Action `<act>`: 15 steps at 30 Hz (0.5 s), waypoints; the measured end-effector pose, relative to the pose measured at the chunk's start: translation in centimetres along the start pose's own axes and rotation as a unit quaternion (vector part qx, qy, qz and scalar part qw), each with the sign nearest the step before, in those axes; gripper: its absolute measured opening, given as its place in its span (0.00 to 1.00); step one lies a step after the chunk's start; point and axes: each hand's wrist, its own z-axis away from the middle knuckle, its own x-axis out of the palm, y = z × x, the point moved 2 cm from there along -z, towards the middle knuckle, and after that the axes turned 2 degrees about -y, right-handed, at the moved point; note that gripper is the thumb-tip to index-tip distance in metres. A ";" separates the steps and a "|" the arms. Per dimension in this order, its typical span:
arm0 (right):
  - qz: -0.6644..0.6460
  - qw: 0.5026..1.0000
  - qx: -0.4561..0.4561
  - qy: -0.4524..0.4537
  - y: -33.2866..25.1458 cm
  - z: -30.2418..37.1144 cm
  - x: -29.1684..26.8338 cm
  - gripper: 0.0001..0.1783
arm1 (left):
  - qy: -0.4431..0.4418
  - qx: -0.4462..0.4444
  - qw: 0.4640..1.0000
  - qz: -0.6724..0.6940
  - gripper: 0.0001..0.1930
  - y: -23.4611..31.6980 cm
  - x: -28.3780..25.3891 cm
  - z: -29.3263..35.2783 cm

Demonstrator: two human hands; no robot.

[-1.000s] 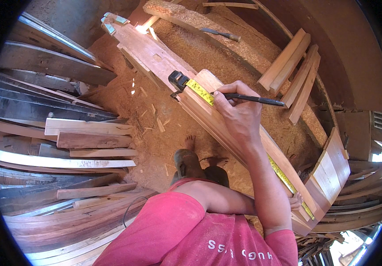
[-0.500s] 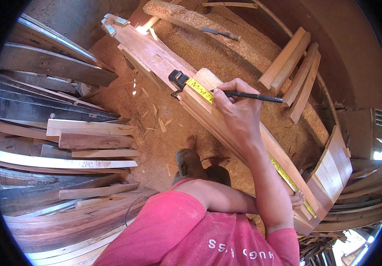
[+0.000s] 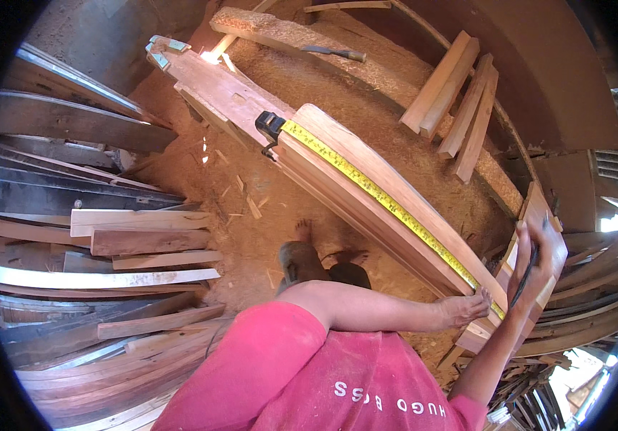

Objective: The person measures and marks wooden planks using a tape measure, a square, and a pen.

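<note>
A yellow tape measure blade lies stretched along the top of a long wooden plank. Its black case hooks over the plank's far left end. Crossing in front of my body, my left hand pinches the blade near the plank's right end. My right hand is raised just beyond that end, fingers partly stretched, with a dark slim pen tucked in its grip. Part of the pen is hidden by the fingers.
The plank rests on a wooden bench beam. A chisel-like tool lies on a sawdust-covered timber behind. Loose wood blocks lean at the back right; stacked boards crowd the left. Sawdust covers the floor around my feet.
My right hand has moved from the blade near the tape case to beyond the plank's right end, still with the pen. The left hand stays on the blade. The view has shifted slightly.
</note>
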 end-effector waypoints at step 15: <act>-0.010 0.978 0.202 -0.044 16.5 23.0 -2.6 0.10 | 0.044 -0.010 0.996 0.071 0.25 -2.0 -2.4 0.7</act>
